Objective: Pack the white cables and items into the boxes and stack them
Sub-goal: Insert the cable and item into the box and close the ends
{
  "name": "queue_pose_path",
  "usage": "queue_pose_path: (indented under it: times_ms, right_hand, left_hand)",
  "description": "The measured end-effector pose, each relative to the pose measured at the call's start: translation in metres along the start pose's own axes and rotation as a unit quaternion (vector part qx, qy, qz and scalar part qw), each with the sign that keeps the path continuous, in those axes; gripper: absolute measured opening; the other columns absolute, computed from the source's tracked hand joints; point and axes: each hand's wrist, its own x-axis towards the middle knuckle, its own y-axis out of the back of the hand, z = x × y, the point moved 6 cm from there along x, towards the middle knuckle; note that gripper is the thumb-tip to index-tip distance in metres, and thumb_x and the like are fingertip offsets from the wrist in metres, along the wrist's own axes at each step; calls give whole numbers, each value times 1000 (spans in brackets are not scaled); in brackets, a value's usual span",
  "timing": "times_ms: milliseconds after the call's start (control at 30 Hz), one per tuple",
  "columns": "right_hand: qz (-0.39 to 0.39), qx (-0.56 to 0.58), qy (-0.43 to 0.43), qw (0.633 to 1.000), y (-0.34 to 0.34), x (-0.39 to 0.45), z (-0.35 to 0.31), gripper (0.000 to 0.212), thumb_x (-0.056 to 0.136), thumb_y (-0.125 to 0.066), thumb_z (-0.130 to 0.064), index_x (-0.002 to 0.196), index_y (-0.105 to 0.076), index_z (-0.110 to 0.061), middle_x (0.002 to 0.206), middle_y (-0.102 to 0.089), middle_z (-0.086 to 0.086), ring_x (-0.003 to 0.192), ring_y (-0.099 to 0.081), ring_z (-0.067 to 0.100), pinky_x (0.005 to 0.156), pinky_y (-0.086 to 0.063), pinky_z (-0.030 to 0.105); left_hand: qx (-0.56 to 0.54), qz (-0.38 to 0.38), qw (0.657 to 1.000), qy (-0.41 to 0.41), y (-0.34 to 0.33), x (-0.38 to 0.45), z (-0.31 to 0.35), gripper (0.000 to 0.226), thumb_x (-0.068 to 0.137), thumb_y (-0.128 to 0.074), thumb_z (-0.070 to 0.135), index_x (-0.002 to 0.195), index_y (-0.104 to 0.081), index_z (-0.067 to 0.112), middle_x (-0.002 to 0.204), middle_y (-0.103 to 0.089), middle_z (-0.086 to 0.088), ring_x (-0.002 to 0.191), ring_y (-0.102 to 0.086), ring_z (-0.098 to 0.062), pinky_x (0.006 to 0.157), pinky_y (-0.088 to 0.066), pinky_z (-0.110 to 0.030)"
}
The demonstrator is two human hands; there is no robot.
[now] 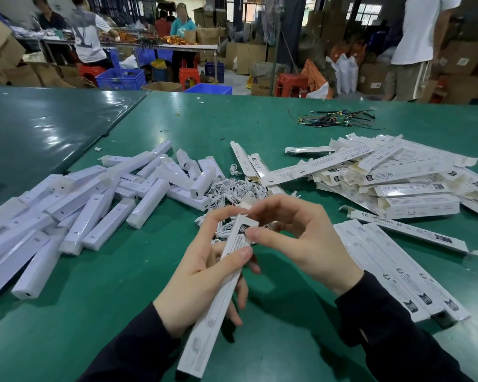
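My left hand [202, 274] grips a long narrow white box [213, 307] that slants from low centre up to its far end. At that far end my right hand [295, 241] pinches the box's end flap with thumb and fingers. Behind my hands lies a heap of coiled white cables [232, 191]. A pile of white bar-shaped items [75, 213] spreads over the left of the green table. Flat empty boxes [392, 175] are heaped at the right. A row of closed boxes [398, 271] lies side by side near my right wrist.
The green table [100, 299] meets a second, darker table [39, 128] at the left. A bundle of dark wires [334, 119] lies at the far side. Beyond the table are people, cardboard cartons, blue crates and red stools.
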Motion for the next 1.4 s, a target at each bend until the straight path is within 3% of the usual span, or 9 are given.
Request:
queue_pose_path:
  times_ms: [133, 300, 467, 600, 933, 1100, 1167, 1300, 1400]
  right_hand:
    - [123, 110, -70, 984, 15, 2, 10, 9, 83, -72, -17, 89, -70, -11, 81, -69, 2, 61, -63, 13, 53, -46, 17]
    - [46, 161, -185, 968, -1, -1, 23, 29, 72, -68, -34, 83, -80, -10, 80, -73, 8, 67, -62, 10, 55, -47, 18]
    - [28, 152, -165, 974, -4, -1, 21, 25, 60, -77, -30, 79, -81, -15, 82, -76, 5, 70, -64, 6, 60, -47, 15]
    - [37, 117, -140, 983, -5, 0, 21, 7, 75, -76, -15, 80, -81, -16, 82, -77, 5, 70, -64, 6, 60, -48, 16]
    - [9, 99, -108, 989, -5, 1, 19, 12, 83, -71, -2, 83, -80, -11, 79, -75, 4, 67, -60, 6, 58, -48, 18]
    - [-39, -115, 62, 991, -10, -5, -1, 18, 84, -67, -18, 99, -78, -19, 95, -70, 0, 88, -65, 12, 72, -52, 30]
    - [-57, -200, 121, 971, -12, -9, -7, 18, 80, -70, -14, 95, -79, -14, 100, -69, -2, 91, -65, 11, 79, -52, 26]
    - [-123, -210, 74, 967, -16, -11, -7, 53, 72, -72, -5, 122, -67, -23, 112, -70, -8, 105, -65, 5, 86, -51, 22]
    - [-157, -184, 31, 970, -21, -11, -9, 47, 75, -81, -8, 119, -70, -20, 106, -73, -5, 99, -67, 8, 85, -54, 28]
  left_hand:
    - [-29, -28, 999, 7, -2, 0, -1, 30, 83, -65, 29, 108, -50, 34, 74, -58, -17, 37, -50, -24, 39, -50, -31]
    - [-18, -29, 999, 24, -1, 1, -8, 26, 85, -65, 31, 104, -48, 34, 70, -56, -16, 38, -46, -22, 38, -50, -31]
    - [-23, -10, 999, 34, 4, 2, -11, 32, 85, -67, 31, 103, -42, 38, 73, -58, -18, 38, -46, -23, 39, -50, -33]
    - [-23, -7, 999, 40, 6, 3, -13, 30, 87, -63, 27, 104, -40, 37, 73, -58, -18, 37, -45, -22, 37, -50, -33]
    - [-41, -17, 997, 66, 2, 1, -13, 25, 86, -61, 25, 99, -43, 36, 73, -57, -21, 36, -43, -21, 36, -47, -30]
    - [-82, -9, 987, 141, 8, 0, -17, 27, 88, -63, 34, 108, -45, 34, 72, -59, -23, 33, -45, -21, 34, -45, -26]
    - [-51, -21, 976, 209, 14, 3, -26, 51, 89, -63, 36, 125, -33, 18, 66, -65, -21, 36, -52, -23, 35, -47, -26]
    - [-198, -230, 895, 326, -7, -9, -12, 52, 99, -46, 40, 111, -41, -9, 75, -73, -17, 59, -71, -25, 54, -59, -28]
    - [-260, -224, 855, 388, -9, -16, -11, 51, 98, -43, 40, 123, -48, -4, 89, -67, -32, 56, -69, -33, 50, -59, -35]
